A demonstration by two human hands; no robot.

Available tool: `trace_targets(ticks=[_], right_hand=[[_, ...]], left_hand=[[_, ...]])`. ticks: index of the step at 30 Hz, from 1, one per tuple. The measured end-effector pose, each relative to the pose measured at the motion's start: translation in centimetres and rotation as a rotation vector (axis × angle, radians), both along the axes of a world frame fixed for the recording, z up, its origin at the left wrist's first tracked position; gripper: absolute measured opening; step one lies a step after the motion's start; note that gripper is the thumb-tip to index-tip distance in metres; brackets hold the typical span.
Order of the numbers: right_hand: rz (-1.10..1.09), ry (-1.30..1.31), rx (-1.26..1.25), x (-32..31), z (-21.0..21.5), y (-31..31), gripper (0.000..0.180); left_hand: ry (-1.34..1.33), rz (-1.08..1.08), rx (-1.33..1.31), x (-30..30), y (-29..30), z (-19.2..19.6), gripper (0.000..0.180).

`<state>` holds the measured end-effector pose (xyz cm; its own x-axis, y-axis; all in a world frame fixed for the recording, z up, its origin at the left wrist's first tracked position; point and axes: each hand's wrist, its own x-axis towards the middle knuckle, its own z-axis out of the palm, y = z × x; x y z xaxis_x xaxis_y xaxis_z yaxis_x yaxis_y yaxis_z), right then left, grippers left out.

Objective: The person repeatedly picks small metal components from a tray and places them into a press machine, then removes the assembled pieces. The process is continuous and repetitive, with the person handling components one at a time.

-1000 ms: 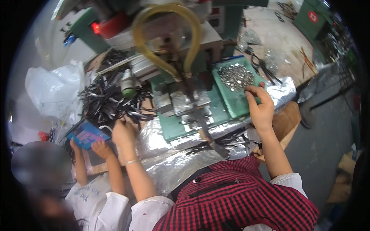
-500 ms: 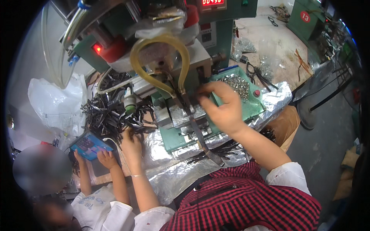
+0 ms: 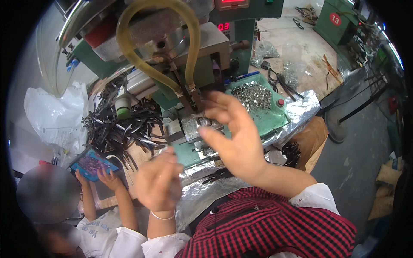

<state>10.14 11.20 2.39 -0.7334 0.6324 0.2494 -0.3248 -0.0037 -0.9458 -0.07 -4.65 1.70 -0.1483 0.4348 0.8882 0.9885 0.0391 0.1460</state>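
My right hand [image 3: 241,139] reaches over the metal block [image 3: 191,127] of a green press, its thumb and fingers apart and nothing seen between them. Above the block, two slim metal prongs [image 3: 189,101] hang from a looped yellow tube [image 3: 195,38]. My left hand [image 3: 157,182] is raised in front of the press, left of my right hand. Its fingers are curled together and blurred; what they hold, if anything, cannot be made out. Beyond it lies a heap of black strips [image 3: 124,124]. A green tray [image 3: 275,118] of small shiny metal pieces [image 3: 254,96] stands right of the block.
At my left, a small person's hands [image 3: 109,178] hold a tablet [image 3: 92,165]. Silver foil [image 3: 301,107] covers the bench edge. A white plastic bag [image 3: 56,116] lies far left, a brown bag [image 3: 312,135] to the right. A green machine [image 3: 337,21] stands back right.
My left hand has come away from the strip heap, nearer and to the right. My right hand has lowered toward the block. The dark strip that hung off the press front is no longer visible there.
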Motion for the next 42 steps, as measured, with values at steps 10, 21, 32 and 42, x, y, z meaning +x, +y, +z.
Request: trace_targets(ticks=[10, 21, 32, 42], right_hand=[[-0.287, 0.014, 0.111, 2.7, -2.8, 10.8, 0.046], [-0.466, -0.583, 0.85, 6.7, -10.1, 9.6, 0.022], [-0.595, -0.555, 0.914, 6.2, -11.8, 9.8, 0.007], [-0.471, -0.589, 0.728, 7.2, -10.5, 10.8, 0.012]], left_hand=[[0.245, -0.246, -0.144, 0.2, 5.0, -1.3, 0.026], [0.087, -0.22, -0.152, 1.4, 4.6, -2.4, 0.028], [-0.281, 0.752, -0.464, -3.8, -8.9, -1.9, 0.03], [-0.519, 1.098, -0.949, -15.9, -11.1, -12.4, 0.024]])
